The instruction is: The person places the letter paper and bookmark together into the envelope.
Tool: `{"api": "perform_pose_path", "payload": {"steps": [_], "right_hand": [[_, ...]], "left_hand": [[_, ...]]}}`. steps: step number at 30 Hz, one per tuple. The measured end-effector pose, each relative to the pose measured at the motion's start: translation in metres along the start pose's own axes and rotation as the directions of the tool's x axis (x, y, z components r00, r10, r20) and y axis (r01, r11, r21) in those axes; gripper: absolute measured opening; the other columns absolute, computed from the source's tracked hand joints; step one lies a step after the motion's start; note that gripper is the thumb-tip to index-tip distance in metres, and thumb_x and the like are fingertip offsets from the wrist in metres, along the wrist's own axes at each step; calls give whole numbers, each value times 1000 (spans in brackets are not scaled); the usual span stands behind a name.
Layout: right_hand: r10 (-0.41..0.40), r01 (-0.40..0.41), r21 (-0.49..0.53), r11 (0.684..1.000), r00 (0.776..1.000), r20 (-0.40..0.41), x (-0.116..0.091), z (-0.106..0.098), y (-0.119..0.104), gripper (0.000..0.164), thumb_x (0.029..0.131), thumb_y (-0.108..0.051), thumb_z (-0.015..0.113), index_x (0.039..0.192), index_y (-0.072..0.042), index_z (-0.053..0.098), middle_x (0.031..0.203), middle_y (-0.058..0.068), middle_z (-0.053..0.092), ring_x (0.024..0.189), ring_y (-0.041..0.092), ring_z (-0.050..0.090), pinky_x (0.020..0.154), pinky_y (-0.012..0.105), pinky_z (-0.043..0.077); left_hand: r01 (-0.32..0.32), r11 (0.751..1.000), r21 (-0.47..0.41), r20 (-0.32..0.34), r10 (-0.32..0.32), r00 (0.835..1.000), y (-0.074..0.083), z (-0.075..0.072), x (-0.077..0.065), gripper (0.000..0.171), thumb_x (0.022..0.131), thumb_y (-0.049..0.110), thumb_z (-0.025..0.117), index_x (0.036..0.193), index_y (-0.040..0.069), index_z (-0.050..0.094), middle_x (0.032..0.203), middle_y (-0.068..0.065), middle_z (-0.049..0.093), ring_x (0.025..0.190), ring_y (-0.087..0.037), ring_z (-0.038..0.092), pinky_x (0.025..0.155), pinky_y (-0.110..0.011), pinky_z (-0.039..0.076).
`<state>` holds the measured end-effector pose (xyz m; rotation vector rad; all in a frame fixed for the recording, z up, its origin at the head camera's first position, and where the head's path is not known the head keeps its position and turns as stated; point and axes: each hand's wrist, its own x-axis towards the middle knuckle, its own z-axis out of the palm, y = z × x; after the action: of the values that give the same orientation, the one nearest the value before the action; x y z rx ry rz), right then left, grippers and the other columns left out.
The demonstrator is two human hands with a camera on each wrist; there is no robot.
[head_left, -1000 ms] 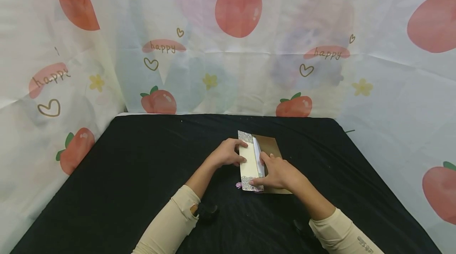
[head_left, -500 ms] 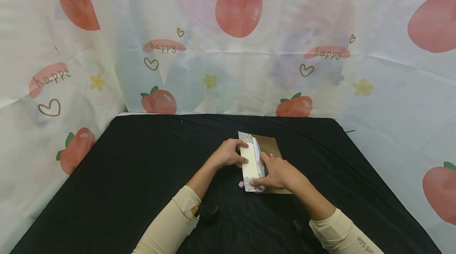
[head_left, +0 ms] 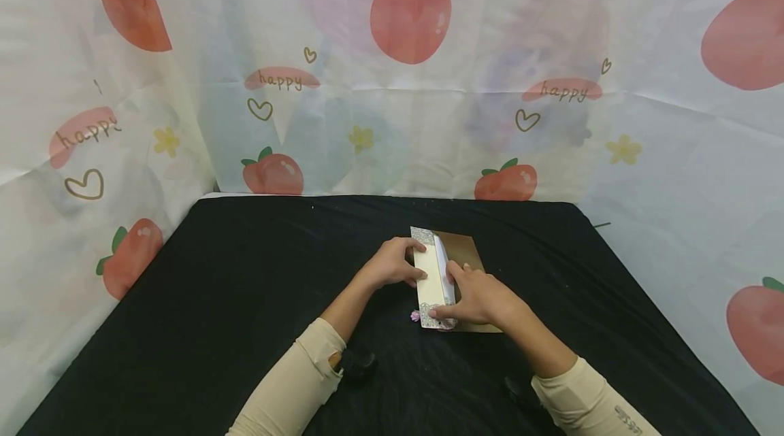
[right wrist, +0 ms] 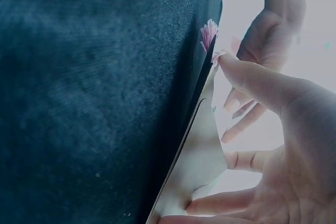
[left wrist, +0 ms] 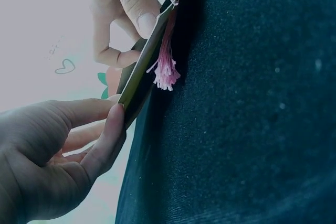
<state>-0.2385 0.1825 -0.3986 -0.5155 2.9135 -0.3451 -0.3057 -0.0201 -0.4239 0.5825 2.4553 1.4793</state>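
Note:
A cream folded card with silvery lace-patterned ends stands partly opened, a white inner face showing along its right side. Its brown panel spreads out to the right. My left hand pinches the card's left edge between thumb and fingers. At the lower end, my right hand holds the card, thumb on the lace pattern and fingers reaching over the inner side. A pink tassel hangs from the card's near end. Part of the brown panel is hidden behind my right hand.
Black cloth covers the table beneath both hands. White curtains printed with red fruit, hearts and "happy" surround the back and sides. Dark wrist devices sit below the sleeves.
The cream side of the card has shifted slightly to the right with my left hand, and the tassel has moved with it. My right hand has stayed in place.

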Motion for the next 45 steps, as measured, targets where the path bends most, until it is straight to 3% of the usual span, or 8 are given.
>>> {"api": "perform_pose_path", "payload": {"steps": [10, 18, 32, 39, 45], "right_hand": [[-3, 3, 15, 1000, 1000, 3, 0, -1, -1, 78, 74, -65, 85, 118, -10, 51, 94, 11, 58, 69, 23, 56, 59, 38, 46], [4, -4, 12, 1000, 1000, 4, -1, -1, -2, 76, 74, -64, 85, 115, -10, 50, 92, 10, 57, 68, 23, 55, 58, 37, 44], [5, -5, -4, 1000, 1000, -2, -2, -1, -3, 77, 74, -67, 83, 114, -10, 50, 96, 12, 59, 68, 22, 54, 58, 37, 44], [22, -22, -3, 1000, 1000, 1, 0, 0, -5, 82, 74, -77, 77, 115, -11, 50, 98, 11, 56, 70, 24, 54, 59, 39, 44], [22, -22, -5, 1000, 1000, 4, -2, -1, -6, 79, 75, -76, 76, 111, -11, 49, 96, 10, 53, 69, 25, 53, 59, 39, 43]], "left_hand": [[40, 996, -78, 44, -37, 998, 4, -5, -3, 48, 88, -14, 74, 134, -8, 61, 99, -16, 60, 62, -21, 69, 65, -37, 62], [44, 995, -91, 37, -41, 998, 6, -4, -4, 48, 87, -15, 74, 133, -9, 61, 102, -20, 60, 61, -22, 70, 64, -37, 62], [25, 999, -46, -17, -26, 1000, 3, -2, 0, 50, 81, -14, 80, 128, -8, 65, 100, -18, 62, 63, -21, 71, 61, -33, 61], [8, 998, 69, -57, -4, 998, 1, 1, 2, 48, 80, -6, 86, 125, -4, 69, 96, -11, 67, 65, -16, 70, 61, -27, 58], [11, 999, 41, -55, -9, 998, 3, 4, 1, 49, 81, -7, 85, 127, -5, 67, 97, -13, 69, 63, -17, 71, 59, -28, 59]]}}
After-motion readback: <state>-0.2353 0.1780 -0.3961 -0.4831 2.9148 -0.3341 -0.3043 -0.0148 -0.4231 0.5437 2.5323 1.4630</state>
